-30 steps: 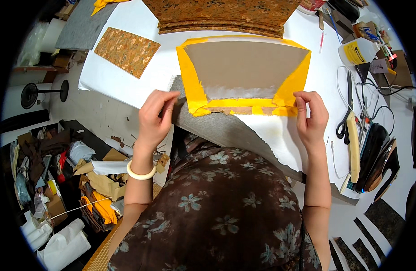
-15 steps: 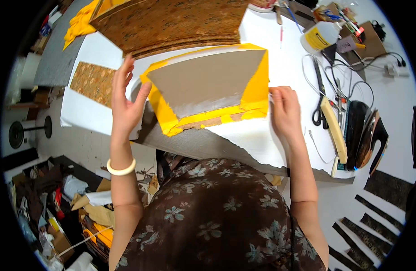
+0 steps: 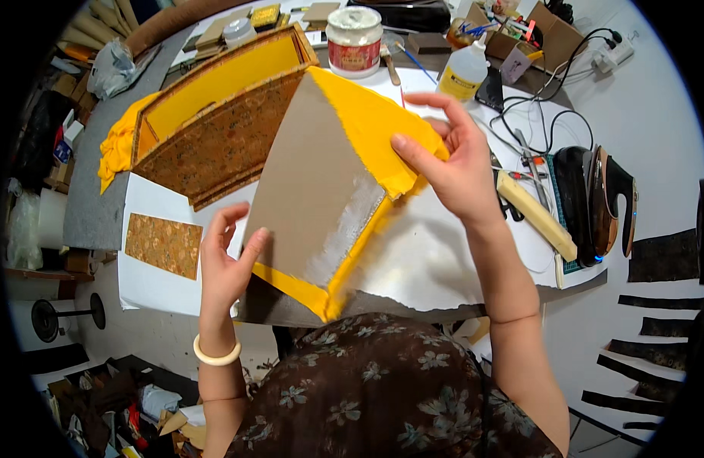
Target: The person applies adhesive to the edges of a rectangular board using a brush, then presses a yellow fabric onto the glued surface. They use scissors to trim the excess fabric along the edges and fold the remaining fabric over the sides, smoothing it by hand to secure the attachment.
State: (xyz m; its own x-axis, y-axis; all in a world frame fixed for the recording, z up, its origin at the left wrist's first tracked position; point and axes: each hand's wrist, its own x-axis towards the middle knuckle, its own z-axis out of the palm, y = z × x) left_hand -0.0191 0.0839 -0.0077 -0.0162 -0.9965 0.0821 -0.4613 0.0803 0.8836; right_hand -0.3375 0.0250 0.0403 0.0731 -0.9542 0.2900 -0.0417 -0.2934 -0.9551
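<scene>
A grey-brown board [image 3: 295, 179] edged with yellow fabric [image 3: 360, 114] is tilted in front of me, with a whitish smear along one side. My left hand [image 3: 231, 263] grips the board's lower left edge, thumb on its face and fingers behind. At the right, my right hand [image 3: 460, 164] pinches a wide yellow flap between thumb and fingers. Behind the board stands a curved box [image 3: 214, 141] with a brown patterned outside and yellow lining. A flat piece of the same patterned material [image 3: 165, 246] lies left of my left hand.
At the back stand a white-lidded jar [image 3: 354, 46] and a bottle with a yellow label [image 3: 463, 72]. On the right are a pale yellow bar [image 3: 537, 215], cables and a dark iron-like tool [image 3: 608, 202]. Yellow cloth [image 3: 123, 137] lies at the far left. Dark strips [image 3: 657, 351] lie at the right.
The board has turned and tilted. My right hand has moved up from its right side onto the yellow flap. My left hand has closed on the left edge. The view has shifted.
</scene>
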